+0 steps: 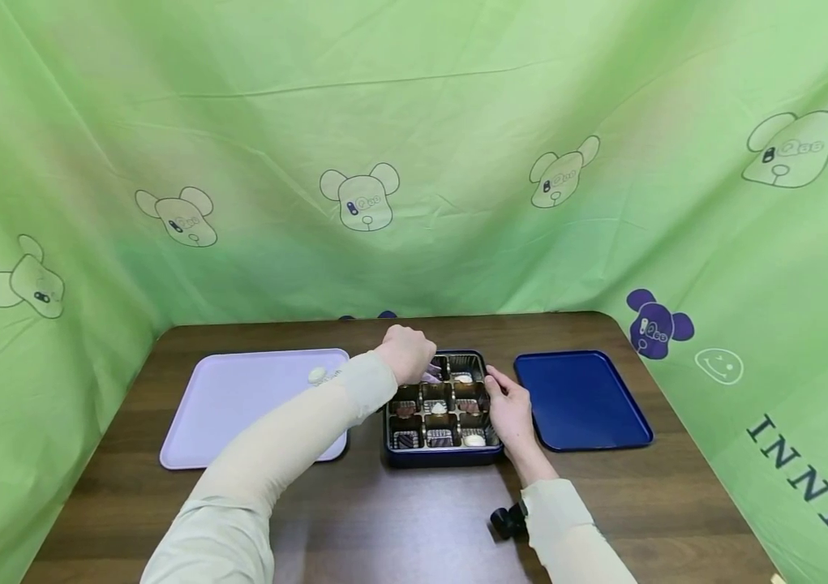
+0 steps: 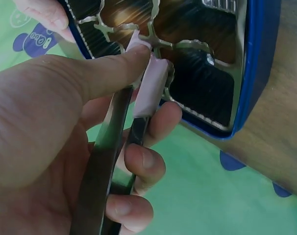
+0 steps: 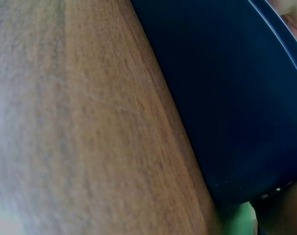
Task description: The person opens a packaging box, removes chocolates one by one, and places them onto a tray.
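Two hands at the chocolate box [image 1: 443, 454]: my left hand [image 1: 408, 353] pinches tweezers [image 2: 102, 171] over its far-left corner, right hand [image 1: 510, 410] rests flat on its right edge

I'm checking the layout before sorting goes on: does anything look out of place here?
Only one thing stands out: a single white sweet lies alone on the lilac tray, apart from the ones in the compartment box. The blue tray holds nothing.

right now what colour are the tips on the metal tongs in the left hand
Pale pink tips on the metal tongs that the left hand grips, best in the left wrist view.
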The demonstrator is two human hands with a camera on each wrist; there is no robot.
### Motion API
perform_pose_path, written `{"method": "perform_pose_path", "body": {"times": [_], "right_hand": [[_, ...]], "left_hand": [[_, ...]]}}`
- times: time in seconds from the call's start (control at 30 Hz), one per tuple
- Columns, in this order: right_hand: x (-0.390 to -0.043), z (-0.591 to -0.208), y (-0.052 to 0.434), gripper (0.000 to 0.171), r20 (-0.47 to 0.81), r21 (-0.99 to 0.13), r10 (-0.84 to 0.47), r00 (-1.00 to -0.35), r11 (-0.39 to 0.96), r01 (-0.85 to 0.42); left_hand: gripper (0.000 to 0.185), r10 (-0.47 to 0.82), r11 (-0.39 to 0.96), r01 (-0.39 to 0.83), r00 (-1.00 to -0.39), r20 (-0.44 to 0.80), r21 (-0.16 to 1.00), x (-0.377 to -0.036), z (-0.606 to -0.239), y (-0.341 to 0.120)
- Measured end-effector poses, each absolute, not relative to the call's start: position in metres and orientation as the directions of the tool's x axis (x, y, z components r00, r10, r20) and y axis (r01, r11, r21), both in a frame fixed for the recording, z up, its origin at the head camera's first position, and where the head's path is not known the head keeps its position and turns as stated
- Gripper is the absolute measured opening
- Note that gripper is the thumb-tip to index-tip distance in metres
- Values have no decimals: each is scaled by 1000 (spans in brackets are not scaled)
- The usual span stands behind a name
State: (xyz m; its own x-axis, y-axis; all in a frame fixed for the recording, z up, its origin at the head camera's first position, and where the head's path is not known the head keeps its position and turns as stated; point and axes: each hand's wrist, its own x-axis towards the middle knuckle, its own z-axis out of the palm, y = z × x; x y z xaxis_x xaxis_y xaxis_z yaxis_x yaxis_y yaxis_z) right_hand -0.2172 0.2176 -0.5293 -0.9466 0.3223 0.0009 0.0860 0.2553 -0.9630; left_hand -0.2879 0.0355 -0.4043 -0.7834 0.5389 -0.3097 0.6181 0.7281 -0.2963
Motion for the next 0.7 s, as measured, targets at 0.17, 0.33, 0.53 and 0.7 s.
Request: {"method": "perform_pose_path", "body": {"times": [0.17, 0.33, 0.53, 0.7], "right_hand": [[-217, -528, 218, 39, -8, -966, 319, -948, 243, 90], [-217, -528, 218, 39, -8, -965, 325, -946, 246, 93], [-217, -528, 217, 39, -11, -965, 324, -946, 245, 95], [-216, -528, 217, 39, -15, -963, 323, -946, 252, 101]], "left_hand": [[19, 526, 743, 605, -792, -310, -286, -287, -408, 39], [21, 544, 742, 613, -787, -290, -272, -288, -409, 39], [19, 568, 725, 635, -771, -288, -267, -288, -411, 36], [17, 558, 735, 625, -778, -290, -263, -289, -412, 36]]}}
